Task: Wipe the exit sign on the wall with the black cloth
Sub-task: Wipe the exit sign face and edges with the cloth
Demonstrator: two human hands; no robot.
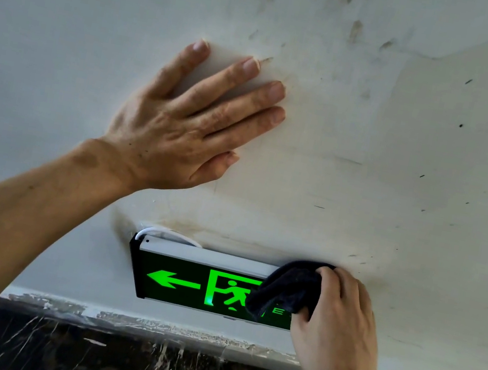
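Flat and spread wide, the left hand (pixel 181 128) presses its palm and fingers on the stained, off-white painted wall (pixel 390 145), above the sign's left end. Low on this wall, just above its dark marbled base strip (pixel 139 365), sits the rectangular black exit sign with green arrow and running figure (pixel 186 282). The right hand (pixel 339 322) grips a bunched black cloth (pixel 289 287), pressing it against the sign's right end, over its top edge and face. A thin white cable (pixel 169 233) loops at the sign's upper left corner.
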